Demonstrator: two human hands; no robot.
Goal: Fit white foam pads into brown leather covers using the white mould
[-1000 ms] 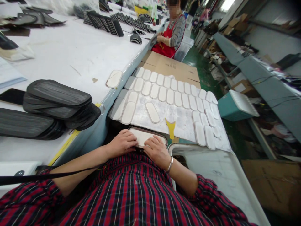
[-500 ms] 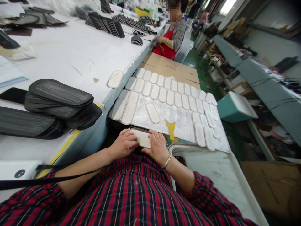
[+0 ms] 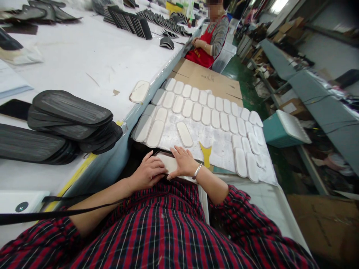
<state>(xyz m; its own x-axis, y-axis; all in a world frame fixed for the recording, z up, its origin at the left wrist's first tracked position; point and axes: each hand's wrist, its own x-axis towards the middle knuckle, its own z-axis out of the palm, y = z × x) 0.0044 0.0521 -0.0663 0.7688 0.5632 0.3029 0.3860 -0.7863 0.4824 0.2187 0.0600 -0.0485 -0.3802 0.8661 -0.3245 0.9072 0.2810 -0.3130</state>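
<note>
Close to my waist lies a white, round-ended oval piece (image 3: pixel 168 161) with a dark rim around it, partly covered by my hands. My left hand (image 3: pixel 148 170) is closed on its left end, the fingertips bent over the white face. My right hand (image 3: pixel 183 163) rests flat across its right part, fingers stretched out and thumb spread toward the left hand. What lies beneath the piece is hidden. Just beyond, a single white oval pad (image 3: pixel 184 134) and a yellow forked tool (image 3: pixel 206 154) lie on a pale board (image 3: pixel 221 144).
Rows of white oval pads (image 3: pixel 196 111) cover much of the board, with cardboard (image 3: pixel 207 74) behind. On the white table (image 3: pixel 84 67) at left are stacks of dark oval pieces (image 3: pixel 70 108). A teal bin (image 3: pixel 286 129) stands right. A co-worker in a red apron (image 3: pixel 203 48) sits beyond.
My right hand has slid left and slightly forward over the oval piece, its fingers now stretched out more. My left hand stays at the left end. The view has shifted slightly.
</note>
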